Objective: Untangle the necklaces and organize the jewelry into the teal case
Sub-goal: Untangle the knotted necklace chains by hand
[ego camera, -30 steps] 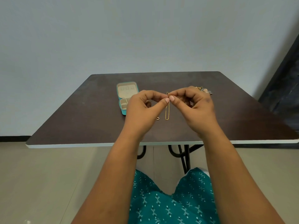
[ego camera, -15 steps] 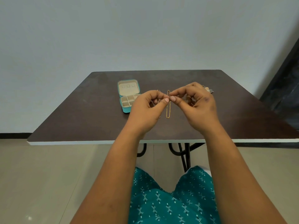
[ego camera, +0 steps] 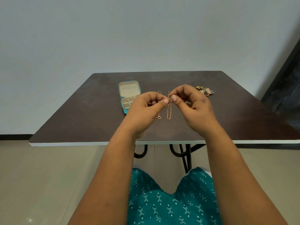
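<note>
Both hands are raised above the dark brown table (ego camera: 78,120). My left hand (ego camera: 144,109) and my right hand (ego camera: 193,104) pinch a thin gold necklace (ego camera: 169,111) between thumbs and forefingers where the fingertips nearly meet. One gold loop hangs down between the hands. A finer chain with a small ring pendant (ego camera: 159,117) dangles beside my left hand. The teal case (ego camera: 125,95) lies open on the table behind my left hand, its beige compartments showing and partly hidden by my fingers. A pile of other jewelry (ego camera: 205,90) sits on the table to the right.
The table's white front edge (ego camera: 81,144) runs across in front of me, with black metal legs (ego camera: 186,156) below it. My lap in teal patterned cloth (ego camera: 170,200) is under my arms. A plain wall stands behind and a dark panel at far right.
My hands have stayed together pinching the chain while the fingers shift slightly. The finer chain with the ring pendant now hangs in plain sight beside my left hand.
</note>
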